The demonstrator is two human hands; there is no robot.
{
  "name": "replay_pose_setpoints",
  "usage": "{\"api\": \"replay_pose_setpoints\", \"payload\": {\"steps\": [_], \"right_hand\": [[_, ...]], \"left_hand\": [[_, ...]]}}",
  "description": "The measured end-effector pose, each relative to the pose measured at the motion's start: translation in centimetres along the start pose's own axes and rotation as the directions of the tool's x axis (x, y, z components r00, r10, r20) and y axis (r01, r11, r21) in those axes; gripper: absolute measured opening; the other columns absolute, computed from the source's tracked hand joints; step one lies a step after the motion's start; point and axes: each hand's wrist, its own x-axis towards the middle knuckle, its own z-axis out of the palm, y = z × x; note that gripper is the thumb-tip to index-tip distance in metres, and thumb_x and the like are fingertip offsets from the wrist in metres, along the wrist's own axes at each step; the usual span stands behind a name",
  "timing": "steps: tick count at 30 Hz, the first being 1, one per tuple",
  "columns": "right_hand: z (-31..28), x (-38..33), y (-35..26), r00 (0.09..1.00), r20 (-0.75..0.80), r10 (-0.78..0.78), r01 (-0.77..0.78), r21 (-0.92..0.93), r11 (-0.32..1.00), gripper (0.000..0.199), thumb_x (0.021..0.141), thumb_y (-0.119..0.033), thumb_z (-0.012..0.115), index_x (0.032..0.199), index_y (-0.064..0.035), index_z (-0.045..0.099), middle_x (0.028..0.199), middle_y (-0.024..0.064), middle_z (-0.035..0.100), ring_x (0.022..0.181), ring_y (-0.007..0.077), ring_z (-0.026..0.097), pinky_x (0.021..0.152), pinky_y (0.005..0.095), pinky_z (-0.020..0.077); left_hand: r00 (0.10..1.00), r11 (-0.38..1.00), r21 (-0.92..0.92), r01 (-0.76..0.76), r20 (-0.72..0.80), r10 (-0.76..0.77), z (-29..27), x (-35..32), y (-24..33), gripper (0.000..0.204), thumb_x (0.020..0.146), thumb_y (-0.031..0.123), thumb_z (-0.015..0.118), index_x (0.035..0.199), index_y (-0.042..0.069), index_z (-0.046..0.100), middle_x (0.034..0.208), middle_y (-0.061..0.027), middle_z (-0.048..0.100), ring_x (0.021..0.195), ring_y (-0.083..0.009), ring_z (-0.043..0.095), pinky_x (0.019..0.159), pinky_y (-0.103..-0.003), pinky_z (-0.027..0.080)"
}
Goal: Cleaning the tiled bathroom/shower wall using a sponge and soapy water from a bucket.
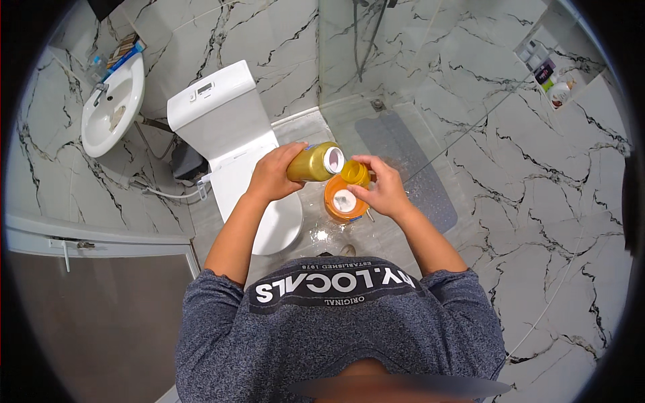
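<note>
My left hand (274, 171) is wrapped round a gold bottle (311, 163), tipped on its side. The bottle's uncapped white mouth points right, toward a yellow cap (356, 173) pinched in the fingers of my right hand (384, 187). Mouth and cap are close together; whether they touch I cannot tell, and no stream shows between them. Below both hands an orange bucket (331, 203) stands on the floor, with something white (345, 201) inside it. The cap and my right fingers hide part of the bucket's rim.
A white toilet (232, 171) with its lid down stands just left of my hands. Further left are a washbasin (127, 101), a grey bin (195, 163) and a hose (171, 195). A glass panel (430, 158) and grey mat (410, 168) are at right; a wall niche (561, 74) holds bottles.
</note>
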Motion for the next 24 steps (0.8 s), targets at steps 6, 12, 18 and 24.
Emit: {"api": "replay_pose_setpoints", "payload": {"steps": [6,12,18,24], "right_hand": [[-0.8,-0.4,0.7,0.997,-0.068,0.037,-0.025,0.166,0.986,0.045,0.065,-0.012,0.071,0.103,-0.0015,0.049,0.092,0.0141,0.059,0.084,0.0218,0.06,0.071,0.0289,0.0489],[-1.9,-0.4,0.7,0.996,-0.065,0.065,-0.056,0.132,0.99,0.044,0.065,-0.014,0.071,0.102,-0.0016,0.05,0.091,0.0133,0.059,0.084,0.0217,0.06,0.071,0.0294,0.0488],[-2.4,-0.1,0.9,0.996,-0.057,0.07,-0.064,0.098,0.993,0.044,0.065,-0.015,0.071,0.101,-0.0023,0.05,0.091,0.0126,0.06,0.084,0.0224,0.06,0.073,0.0305,0.0478],[-2.6,0.5,1.6,0.994,-0.084,0.067,-0.058,0.099,0.993,0.045,0.064,-0.015,0.072,0.101,-0.0028,0.05,0.091,0.0123,0.06,0.084,0.0227,0.06,0.072,0.0304,0.0474]], "left_hand": [[0.984,0.981,0.099,-0.167,-0.045,0.172,-0.2,1.9,1.1,0.067,0.047,0.008,0.071,0.11,0.012,0.049,0.103,-0.0091,0.056,0.094,-0.028,0.054,0.078,-0.036,0.045],[0.973,0.965,0.15,-0.217,-0.053,0.227,-0.1,3.0,1.8,0.071,0.046,0.009,0.073,0.112,0.016,0.049,0.101,-0.008,0.055,0.092,-0.0271,0.054,0.076,-0.036,0.046],[0.97,0.956,0.18,-0.233,-0.033,0.242,0.3,4.1,2.1,0.069,0.046,0.009,0.074,0.111,0.015,0.05,0.102,-0.0099,0.054,0.093,-0.0281,0.054,0.076,-0.037,0.046],[0.952,0.931,0.223,-0.29,-0.035,0.305,-0.1,5.6,2.5,0.066,0.048,0.01,0.074,0.11,0.015,0.05,0.101,-0.0104,0.054,0.093,-0.0291,0.053,0.08,-0.038,0.045]]}}
